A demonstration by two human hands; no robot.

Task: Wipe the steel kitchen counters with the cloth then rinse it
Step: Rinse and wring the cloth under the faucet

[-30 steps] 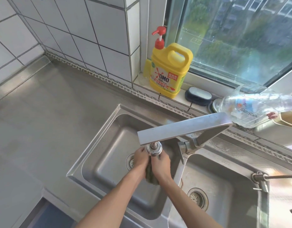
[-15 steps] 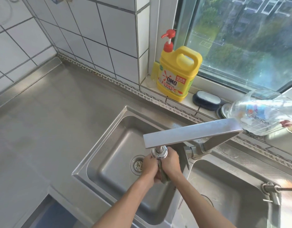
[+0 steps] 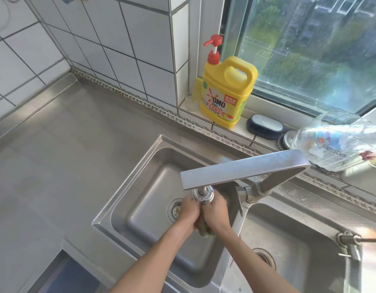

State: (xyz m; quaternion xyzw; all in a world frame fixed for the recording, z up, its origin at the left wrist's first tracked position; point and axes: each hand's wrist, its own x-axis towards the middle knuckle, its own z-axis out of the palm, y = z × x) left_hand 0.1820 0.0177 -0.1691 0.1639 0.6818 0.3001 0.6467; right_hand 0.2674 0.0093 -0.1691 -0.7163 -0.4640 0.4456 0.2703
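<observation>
— Head view: where is the cloth (image 3: pixel 204 228) relative to the faucet (image 3: pixel 242 169)?
— Directly under its spout head, over the left sink basin (image 3: pixel 140 210), squeezed between the left hand (image 3: pixel 189 211) and right hand (image 3: pixel 217 212).
— And the fingers?
— Curled around the cloth on both hands, pressed together.
— Beyond the faucet?
— A yellow detergent jug (image 3: pixel 226 92) on the windowsill; the steel tabletop (image 3: pixel 56 157) spreads to the faucet's left.

You are looking at a brushed, matt steel counter (image 3: pixel 62 157), a shinier steel sink (image 3: pixel 140 210), a chrome faucet nozzle (image 3: pixel 203 195), a glossy yellow plastic detergent jug (image 3: pixel 227 92), and glazed white wall tiles (image 3: pixel 111 34).
</observation>
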